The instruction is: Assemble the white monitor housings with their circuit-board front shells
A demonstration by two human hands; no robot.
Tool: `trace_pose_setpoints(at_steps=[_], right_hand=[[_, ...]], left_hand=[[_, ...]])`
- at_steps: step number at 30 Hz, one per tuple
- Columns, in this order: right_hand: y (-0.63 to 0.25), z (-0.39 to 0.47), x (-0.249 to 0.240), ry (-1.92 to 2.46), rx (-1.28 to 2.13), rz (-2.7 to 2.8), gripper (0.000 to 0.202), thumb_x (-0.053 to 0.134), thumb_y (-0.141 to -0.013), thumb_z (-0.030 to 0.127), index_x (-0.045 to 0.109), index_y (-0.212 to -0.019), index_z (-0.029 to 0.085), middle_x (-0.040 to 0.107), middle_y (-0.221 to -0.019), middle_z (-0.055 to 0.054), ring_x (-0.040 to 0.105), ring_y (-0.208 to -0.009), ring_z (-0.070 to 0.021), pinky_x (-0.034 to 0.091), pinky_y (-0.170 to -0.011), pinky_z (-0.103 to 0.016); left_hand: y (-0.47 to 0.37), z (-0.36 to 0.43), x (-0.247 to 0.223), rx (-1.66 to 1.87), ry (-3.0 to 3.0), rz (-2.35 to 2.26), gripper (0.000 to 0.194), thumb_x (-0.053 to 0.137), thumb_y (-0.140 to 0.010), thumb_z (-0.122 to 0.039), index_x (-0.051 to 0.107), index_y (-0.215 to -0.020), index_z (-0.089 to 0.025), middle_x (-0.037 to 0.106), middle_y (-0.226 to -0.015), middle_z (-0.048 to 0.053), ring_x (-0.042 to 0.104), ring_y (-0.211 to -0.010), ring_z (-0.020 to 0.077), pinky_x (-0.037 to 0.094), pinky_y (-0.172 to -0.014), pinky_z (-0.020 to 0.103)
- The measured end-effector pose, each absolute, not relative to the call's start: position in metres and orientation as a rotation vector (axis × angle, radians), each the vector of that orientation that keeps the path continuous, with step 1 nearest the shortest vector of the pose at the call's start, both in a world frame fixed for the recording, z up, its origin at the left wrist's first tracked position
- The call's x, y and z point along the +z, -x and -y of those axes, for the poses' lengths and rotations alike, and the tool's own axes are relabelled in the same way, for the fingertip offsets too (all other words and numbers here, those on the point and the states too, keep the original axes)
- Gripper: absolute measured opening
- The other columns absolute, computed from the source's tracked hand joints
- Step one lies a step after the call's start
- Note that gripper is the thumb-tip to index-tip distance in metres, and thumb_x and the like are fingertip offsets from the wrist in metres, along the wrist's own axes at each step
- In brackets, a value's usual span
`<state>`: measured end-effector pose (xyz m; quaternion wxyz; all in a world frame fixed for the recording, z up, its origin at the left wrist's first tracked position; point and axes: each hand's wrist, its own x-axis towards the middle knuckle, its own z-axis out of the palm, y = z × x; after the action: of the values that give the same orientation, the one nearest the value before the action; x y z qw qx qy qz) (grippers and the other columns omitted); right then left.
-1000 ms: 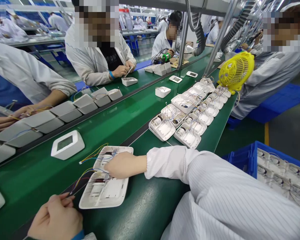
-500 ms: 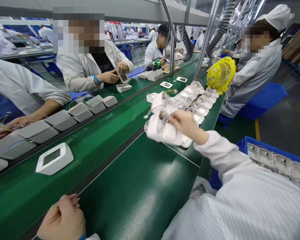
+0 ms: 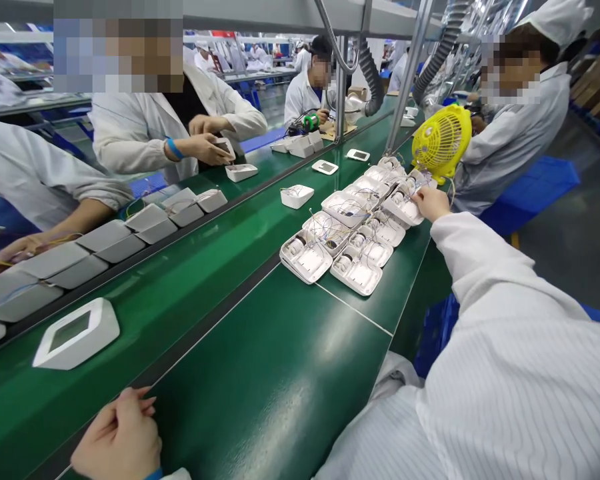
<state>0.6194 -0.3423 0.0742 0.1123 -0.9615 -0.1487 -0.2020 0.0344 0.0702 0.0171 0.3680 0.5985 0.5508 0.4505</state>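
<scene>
My right hand (image 3: pixel 433 202) reaches out to the far right, fingers closed on the edge of a white plastic housing (image 3: pixel 404 208) with wires in it, at the right side of the pile. Around it lie several more open white housings (image 3: pixel 363 272) with coloured wires and small round parts, some stacked. My left hand (image 3: pixel 120 433) rests at the near left by the bench's dark strip, its fingers curled in and nothing visible in them. Beyond it, on the green belt, lies a white device with a display window (image 3: pixel 75 337).
A yellow fan (image 3: pixel 443 143) stands behind the pile. Grey-white housings (image 3: pixel 105 239) line the belt's far side, where co-workers in white coats (image 3: pixel 220 107) handle parts. A metal post (image 3: pixel 407 73) rises at the back. A blue crate (image 3: pixel 435 333) is below the bench's right edge.
My right hand has moved away and to the right with a wired white housing, from above the pile's near end to its right side by the fan. The left hand has barely moved.
</scene>
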Motion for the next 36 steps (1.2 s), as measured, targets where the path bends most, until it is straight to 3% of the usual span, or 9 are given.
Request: trace_pose_setpoints(at_steps=[13,22,31,36], right_hand=[[-0.650,0.327,0.027,2.811,-0.492,0.295,0.032,0.050,-0.091,0.039,0.071,-0.099,0.016,0.071,-0.102,-0.015,0.061,-0.094,-0.0284,0.044,-0.081,-0.038],[-0.653,0.337,0.031,2.834,-0.385,0.274,0.030,0.055,-0.086,0.031,0.071,-0.106,0.016,0.070,-0.110,-0.014,0.061,-0.102,-0.0297,0.046,-0.088,-0.039],[-0.652,0.322,0.030,2.705,-0.392,0.199,0.037,0.052,-0.088,0.044,0.067,-0.106,0.015,0.068,-0.105,-0.016,0.059,-0.106,-0.0326,0.044,-0.096,-0.048],[-0.644,0.331,0.029,2.652,-0.386,0.267,0.033,0.051,-0.084,0.029,0.066,-0.110,0.014,0.068,-0.108,-0.015,0.058,-0.104,-0.0294,0.044,-0.096,-0.043]], left_hand=[[-0.030,-0.083,0.005,1.085,-1.664,-1.407,0.015,0.063,-0.075,-0.026,0.066,-0.069,-0.013,0.063,-0.068,0.001,0.059,-0.062,0.0144,0.047,-0.060,0.028],[-0.030,-0.084,0.001,1.106,-1.648,-1.367,0.013,0.064,-0.074,-0.025,0.067,-0.070,-0.013,0.064,-0.070,0.001,0.060,-0.063,0.0131,0.047,-0.059,0.025],[-0.029,-0.087,0.001,1.096,-1.659,-1.368,0.014,0.064,-0.071,-0.025,0.068,-0.072,-0.012,0.064,-0.069,0.002,0.059,-0.062,0.0147,0.047,-0.058,0.027],[-0.028,-0.087,0.001,1.091,-1.649,-1.339,0.014,0.065,-0.071,-0.027,0.066,-0.069,-0.013,0.064,-0.070,0.003,0.060,-0.063,0.0152,0.048,-0.059,0.028]])
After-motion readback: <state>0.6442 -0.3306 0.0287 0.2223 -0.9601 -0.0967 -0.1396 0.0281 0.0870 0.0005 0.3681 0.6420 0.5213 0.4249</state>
